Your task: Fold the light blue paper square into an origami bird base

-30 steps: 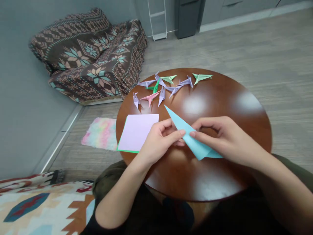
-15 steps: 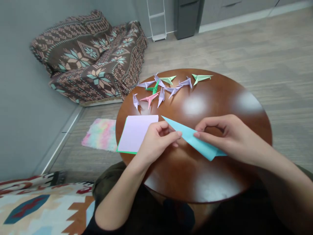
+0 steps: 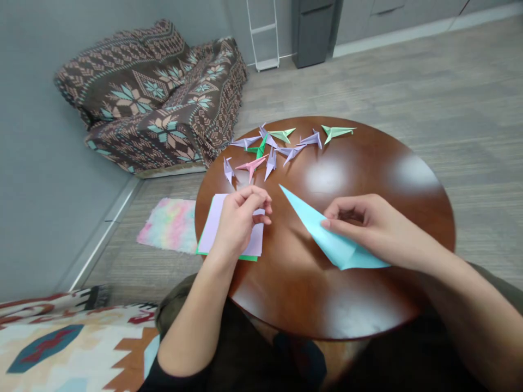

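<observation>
My right hand (image 3: 368, 226) pinches the lower part of a long, pointed sky-blue paper fold (image 3: 322, 234), which lies at a slant with its tip towards the far side of the table. My left hand (image 3: 241, 220) has its fingers curled together and rests over a square lilac paper sheet (image 3: 216, 218). That sheet lies on a green paper sheet (image 3: 231, 257), showing only along its edges. Several folded paper cranes (image 3: 269, 149) in lilac, green and pink lie on the far part of a round dark wood table (image 3: 327, 305).
A patterned brown blanket (image 3: 151, 98) covers a low seat at back left. A pastel fluffy mat (image 3: 169, 226) lies on the wood-look floor left of the table. A patterned rug (image 3: 73, 348) fills the lower left, and a dark cabinet (image 3: 312, 32) stands at the back.
My left hand has let go of the blue paper and moved left over the lilac sheet. The blue fold stays in my right hand, with its tip swung slightly towards the far side.
</observation>
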### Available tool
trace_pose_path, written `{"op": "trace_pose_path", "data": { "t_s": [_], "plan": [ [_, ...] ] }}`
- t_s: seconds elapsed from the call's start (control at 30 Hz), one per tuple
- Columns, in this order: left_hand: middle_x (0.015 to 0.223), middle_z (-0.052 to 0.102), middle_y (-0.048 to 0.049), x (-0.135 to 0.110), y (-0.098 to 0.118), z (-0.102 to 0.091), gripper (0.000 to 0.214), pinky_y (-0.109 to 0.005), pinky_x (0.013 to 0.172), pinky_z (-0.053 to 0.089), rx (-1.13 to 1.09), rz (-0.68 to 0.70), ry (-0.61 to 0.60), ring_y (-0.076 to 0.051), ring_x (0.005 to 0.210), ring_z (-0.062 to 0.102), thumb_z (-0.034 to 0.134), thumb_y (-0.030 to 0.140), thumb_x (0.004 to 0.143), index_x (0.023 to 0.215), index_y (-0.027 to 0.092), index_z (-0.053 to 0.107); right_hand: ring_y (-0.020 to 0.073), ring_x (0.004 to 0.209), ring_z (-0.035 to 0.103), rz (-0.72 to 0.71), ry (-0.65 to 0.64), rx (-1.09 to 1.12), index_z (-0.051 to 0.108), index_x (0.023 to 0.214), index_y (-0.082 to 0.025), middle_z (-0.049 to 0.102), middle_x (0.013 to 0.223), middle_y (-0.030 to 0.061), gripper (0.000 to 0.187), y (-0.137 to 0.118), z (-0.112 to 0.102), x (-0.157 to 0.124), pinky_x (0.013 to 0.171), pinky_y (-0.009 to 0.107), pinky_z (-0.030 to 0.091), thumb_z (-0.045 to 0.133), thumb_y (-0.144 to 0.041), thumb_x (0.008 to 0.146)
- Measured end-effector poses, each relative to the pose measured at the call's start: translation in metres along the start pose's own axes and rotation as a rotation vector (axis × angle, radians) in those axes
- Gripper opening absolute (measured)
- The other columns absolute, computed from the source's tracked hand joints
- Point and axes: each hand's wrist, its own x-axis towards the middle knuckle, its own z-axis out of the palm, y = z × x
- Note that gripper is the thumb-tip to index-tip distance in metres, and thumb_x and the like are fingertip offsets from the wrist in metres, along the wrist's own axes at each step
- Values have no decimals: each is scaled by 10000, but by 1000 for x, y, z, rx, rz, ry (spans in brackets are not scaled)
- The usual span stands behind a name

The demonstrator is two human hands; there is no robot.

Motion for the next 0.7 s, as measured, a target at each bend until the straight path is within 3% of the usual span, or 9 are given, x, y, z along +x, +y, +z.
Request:
{"op": "trace_pose_path", "data": {
  "t_s": [0.1, 0.2, 0.37, 0.57, 0.7],
  "plan": [
    [790, 663, -12, -7, -3, 13, 241, -226, 609, 563, 30, -46, -129, -137, 729, 657, 785, 373, 833, 824, 161, 670, 162, 611, 581, -73, 197, -25, 679, 742, -192, 664, 688, 19, 239, -2, 12, 3, 525, 266, 410, 708, -363, 906],
    [824, 704, -18, -12, -8, 25, 302, -246, 716, 581, 51, -100, -245, -134, 742, 682, 852, 370, 801, 888, 149, 665, 197, 686, 652, -141, 259, -125, 720, 838, -194, 731, 768, 48, 191, -6, 29, 2, 630, 302, 498, 644, -320, 959],
    [825, 724, -11, -12, -10, 26, 339, -209, 691, 510, 57, -55, -178, -128, 754, 666, 905, 335, 750, 919, 143, 682, 254, 817, 701, -254, 249, -335, 733, 952, -218, 750, 902, 81, 154, -11, 47, -2, 775, 378, 541, 660, -352, 971],
    [838, 751, -30, -9, -10, 22, 313, -254, 753, 518, 15, -58, -235, -158, 775, 682, 894, 351, 741, 883, 149, 701, 259, 916, 706, -311, 232, -231, 714, 937, -216, 721, 1030, 106, 173, -3, 44, 3, 863, 416, 567, 672, -377, 985],
    [860, 747, -28, -8, -16, 18, 290, -253, 725, 527, -65, -76, -262, -148, 747, 672, 883, 336, 741, 880, 164, 696, 260, 965, 714, -254, 342, -38, 686, 962, -202, 715, 1026, 90, 242, 4, 39, 11, 922, 431, 567, 753, -432, 928]
  ]
}}
